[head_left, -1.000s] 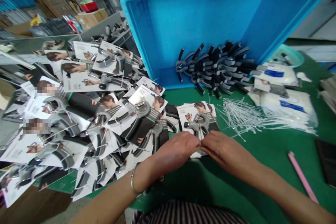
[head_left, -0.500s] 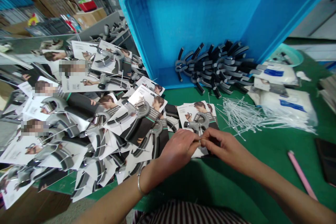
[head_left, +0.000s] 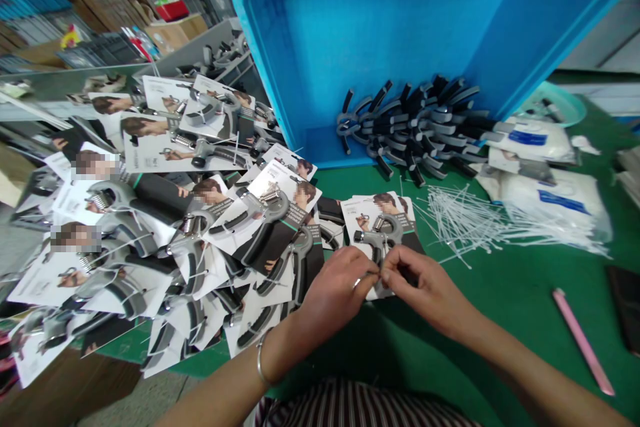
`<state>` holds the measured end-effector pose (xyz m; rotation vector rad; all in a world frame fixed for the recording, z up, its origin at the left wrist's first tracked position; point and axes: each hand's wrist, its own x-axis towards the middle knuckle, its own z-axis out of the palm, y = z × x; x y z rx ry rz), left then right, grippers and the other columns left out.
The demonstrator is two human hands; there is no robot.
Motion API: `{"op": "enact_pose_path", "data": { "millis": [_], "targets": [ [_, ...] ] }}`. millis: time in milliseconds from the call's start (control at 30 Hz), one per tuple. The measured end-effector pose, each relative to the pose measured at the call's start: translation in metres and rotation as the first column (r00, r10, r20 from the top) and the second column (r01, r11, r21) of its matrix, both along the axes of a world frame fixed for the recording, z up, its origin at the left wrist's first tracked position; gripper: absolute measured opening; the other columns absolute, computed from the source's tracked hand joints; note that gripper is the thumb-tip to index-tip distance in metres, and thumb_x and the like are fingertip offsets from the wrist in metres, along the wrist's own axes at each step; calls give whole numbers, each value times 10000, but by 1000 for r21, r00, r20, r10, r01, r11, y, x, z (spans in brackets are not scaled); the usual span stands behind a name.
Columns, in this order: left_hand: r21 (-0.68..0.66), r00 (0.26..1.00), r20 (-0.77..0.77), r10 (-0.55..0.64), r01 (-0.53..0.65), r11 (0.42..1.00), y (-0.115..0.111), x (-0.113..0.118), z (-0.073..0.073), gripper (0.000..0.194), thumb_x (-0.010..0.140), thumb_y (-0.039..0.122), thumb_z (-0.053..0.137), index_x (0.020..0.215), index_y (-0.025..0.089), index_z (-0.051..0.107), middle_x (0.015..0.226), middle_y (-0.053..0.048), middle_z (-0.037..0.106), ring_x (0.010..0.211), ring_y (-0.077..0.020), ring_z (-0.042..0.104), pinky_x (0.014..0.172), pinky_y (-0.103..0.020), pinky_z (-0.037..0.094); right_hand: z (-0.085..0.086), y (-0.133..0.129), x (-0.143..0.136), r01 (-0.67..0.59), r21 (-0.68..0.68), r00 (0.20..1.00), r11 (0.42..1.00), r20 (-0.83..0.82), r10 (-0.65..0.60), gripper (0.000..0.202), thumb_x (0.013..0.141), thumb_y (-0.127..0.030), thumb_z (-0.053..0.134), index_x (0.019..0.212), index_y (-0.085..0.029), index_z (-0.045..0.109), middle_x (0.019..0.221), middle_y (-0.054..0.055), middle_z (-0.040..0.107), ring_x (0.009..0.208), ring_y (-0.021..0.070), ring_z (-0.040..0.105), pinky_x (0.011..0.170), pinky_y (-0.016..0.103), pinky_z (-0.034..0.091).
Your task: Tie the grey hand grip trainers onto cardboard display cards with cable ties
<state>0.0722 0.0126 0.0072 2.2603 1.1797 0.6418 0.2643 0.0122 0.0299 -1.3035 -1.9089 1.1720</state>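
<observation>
A grey and black spring hand grip (head_left: 376, 238) lies on a printed backing card (head_left: 356, 208) in front of me, with another card's edge showing behind it. Over its lower handles, my left hand (head_left: 336, 290) is closed in a pinch, a ring on one finger. My right hand (head_left: 425, 285) pinches at the same spot, its thumb and forefinger meeting the left fingertips. Whatever is between the fingers is too small and too covered to name. Loose white cable ties (head_left: 463, 223) lie in a heap to the right of the card.
Carded hand grips (head_left: 270, 213) pile up on the left. A blue crate (head_left: 360, 33) tipped on its side holds many loose grips (head_left: 420, 123). At right are bags of cable ties (head_left: 555, 197), a pink stick-like item (head_left: 583, 340), a dark flat object (head_left: 625, 300) and a pale green bowl (head_left: 567, 107).
Both hands stay pinched together over the lower handles, with the left hand turned slightly so its ring now shows. The whole view has shifted a little.
</observation>
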Motion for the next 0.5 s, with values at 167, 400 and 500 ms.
{"op": "enact_pose_path", "data": {
  "millis": [167,400,500],
  "targets": [
    [-52,998,-50,36,-38,998,3,0,-8,105,932,141,498,866,159,578,883,-52,595,864,-193,549,815,-314,449,-4,3,-20,-26,108,999,994,41,22,148,863,-138,495,730,-203,485,702,-20,508,661,140,479,627,261,365],
    [-10,995,-101,25,-26,1000,-4,-1,1,159,965,182,452,880,180,586,891,-38,598,873,-188,559,814,-318,447,-8,-14,-12,-20,147,998,989,-61,29,130,909,-166,506,785,-202,506,733,-18,513,670,128,484,627,240,389],
    [-28,991,-119,53,-56,998,0,2,-3,149,964,198,463,901,183,598,914,-41,612,878,-185,582,819,-312,464,-9,-21,-4,20,142,998,990,-55,-12,112,944,-206,501,837,-208,536,727,-20,537,646,127,507,612,235,407]
  ]
}}
